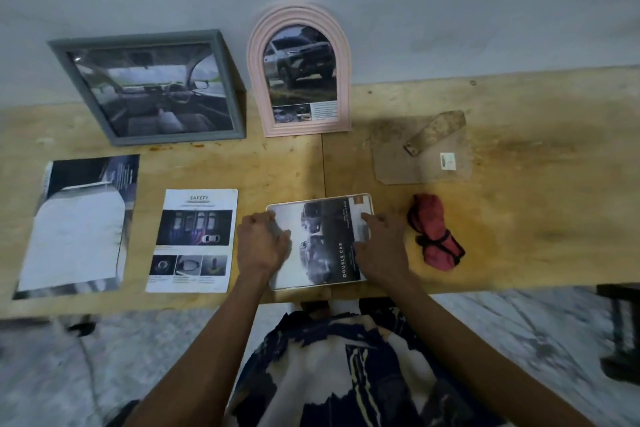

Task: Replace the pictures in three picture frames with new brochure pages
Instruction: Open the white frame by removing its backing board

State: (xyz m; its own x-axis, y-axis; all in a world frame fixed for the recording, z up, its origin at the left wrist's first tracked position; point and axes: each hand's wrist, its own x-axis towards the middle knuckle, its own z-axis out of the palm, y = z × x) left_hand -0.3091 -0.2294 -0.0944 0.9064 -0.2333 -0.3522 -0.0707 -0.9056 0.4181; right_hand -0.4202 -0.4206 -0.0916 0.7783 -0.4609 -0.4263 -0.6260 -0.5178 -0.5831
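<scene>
A white rounded frame [320, 199] lies flat near the table's front edge, with a "Double Cab" brochure page [325, 246] on it. My left hand [263, 246] rests on its left side, fingers curled onto the page. My right hand [382, 246] presses flat on its right side, fingers spread. A grey square frame [152, 87] with a car-interior picture and a pink arched frame [299, 69] with a car picture lean against the wall. Two loose pages lie at the left: a dark one [78, 225] and a "Safety" page [194, 241].
A brown frame backing board [422, 152] with its stand lies at the back right. A red cloth bundle [434, 232] tied with black cord sits right of my right hand. The wooden table [536, 201] ends just in front of me. A dark stool leg [620, 333] is at the right.
</scene>
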